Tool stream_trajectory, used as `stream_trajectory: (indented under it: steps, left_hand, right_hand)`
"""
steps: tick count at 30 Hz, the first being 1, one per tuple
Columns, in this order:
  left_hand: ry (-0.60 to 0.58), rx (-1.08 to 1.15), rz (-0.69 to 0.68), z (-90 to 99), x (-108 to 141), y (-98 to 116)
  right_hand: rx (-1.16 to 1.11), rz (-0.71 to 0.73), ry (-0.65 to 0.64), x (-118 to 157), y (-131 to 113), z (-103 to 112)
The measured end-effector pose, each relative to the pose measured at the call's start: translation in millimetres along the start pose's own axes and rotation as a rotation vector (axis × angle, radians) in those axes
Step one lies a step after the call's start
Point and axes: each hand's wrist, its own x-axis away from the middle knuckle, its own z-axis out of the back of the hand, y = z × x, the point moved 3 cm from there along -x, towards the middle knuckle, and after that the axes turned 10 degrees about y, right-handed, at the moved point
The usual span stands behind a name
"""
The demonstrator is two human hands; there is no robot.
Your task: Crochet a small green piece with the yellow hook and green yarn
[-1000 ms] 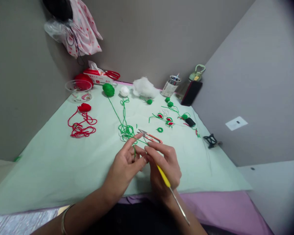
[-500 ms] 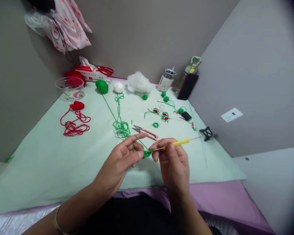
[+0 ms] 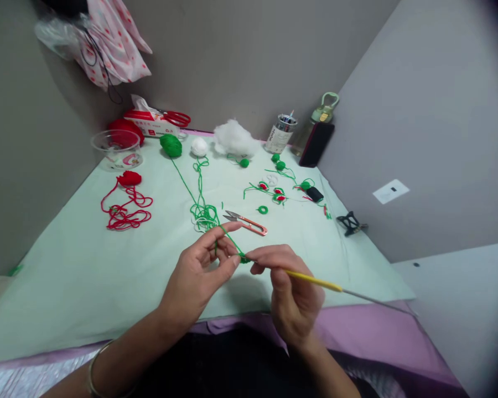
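A small green crochet piece [image 3: 244,258] is pinched between the thumb and fingers of the left hand [image 3: 194,283], above the front part of the worktop [image 3: 87,282]. A strand of green yarn [image 3: 231,239] is stretched from the raised index finger to it. A yellow-handled crochet hook [image 3: 315,281] is gripped in the right hand [image 3: 296,301], its tip (mostly hidden by fingers) directed at the piece. Beyond, orange thread snips [image 3: 253,226] are laid near a green yarn tangle [image 3: 206,213].
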Motion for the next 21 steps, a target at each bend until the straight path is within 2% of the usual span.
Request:
stream_trajectory:
  steps: [4, 15, 19, 21]
  left_hand:
    - [-0.016, 0.011, -0.004, -1.4, -0.3, -1.0]
    - [0.024, 0.041, 0.003, 0.5, 2.5, -6.5]
    - [0.044, 0.006, -0.016, 0.2, 3.3, -4.7]
    - [0.062, -0.027, -0.035, -0.8, 3.2, -3.7]
  right_hand:
    - [0.016, 0.027, 0.036, 0.4, -0.6, 1.7]
    - [0.038, 0.063, -0.021, 2.4, -2.6, 3.6]
    - [0.049, 0.053, -0.028, 3.3, -2.3, 4.0]
    - [0.085, 0.094, -0.032, 4.2, -2.8, 4.7]
